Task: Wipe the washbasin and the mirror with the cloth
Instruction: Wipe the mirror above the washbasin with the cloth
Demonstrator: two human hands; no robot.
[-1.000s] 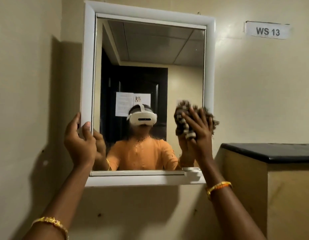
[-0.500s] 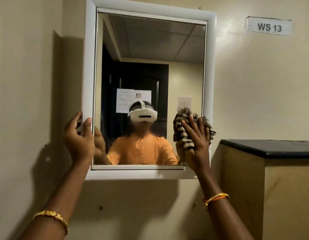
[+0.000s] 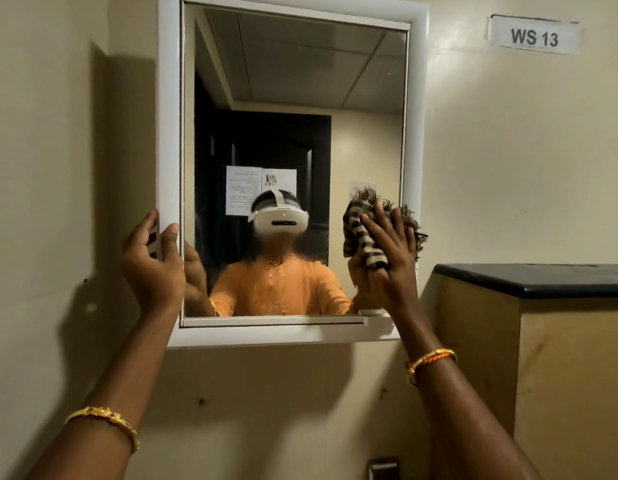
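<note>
Two hands are raised to a white-framed mirror point(image 3: 293, 98) on a cream wall. The left hand point(image 3: 153, 268) has its grip closed around the frame's left edge, low down, thumb on the front and fingers wrapped behind. The right hand point(image 3: 387, 258) presses a bunched, striped cloth point(image 3: 361, 230) flat against the glass near the mirror's lower right corner, fingers spread over it and the grip holding the cloth's lower part; frayed threads stick out above the fingertips. Water droplets speckle the lower middle of the glass. Each wrist wears a gold bangle. A label point(image 3: 534, 36) reading "WS 13" sits on the wall at upper right, and a dark-topped cabinet point(image 3: 542, 282) stands right of the mirror.
</note>
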